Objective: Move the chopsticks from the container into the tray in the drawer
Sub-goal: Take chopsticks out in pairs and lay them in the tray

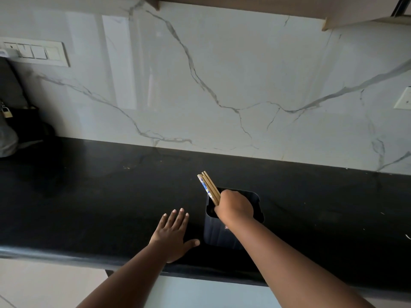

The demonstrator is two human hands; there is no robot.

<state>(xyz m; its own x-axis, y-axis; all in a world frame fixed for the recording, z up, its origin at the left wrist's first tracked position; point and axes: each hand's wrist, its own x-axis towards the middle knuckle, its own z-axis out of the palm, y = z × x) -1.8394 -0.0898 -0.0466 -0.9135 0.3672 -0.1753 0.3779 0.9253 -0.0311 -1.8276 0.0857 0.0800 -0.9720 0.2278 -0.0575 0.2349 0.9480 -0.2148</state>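
While the left hand (172, 235) lies flat, fingers spread, on the black bench (100, 185) near its front edge, seemingly as a brace, the right hand (235, 206) has its grip clamped on the bundled chopsticks (209, 186) over the dark container (222, 236), likely to lift them together.

Wooden chopsticks (208, 188), bunched, tilted up-left out of black square container (222, 232) on counter.
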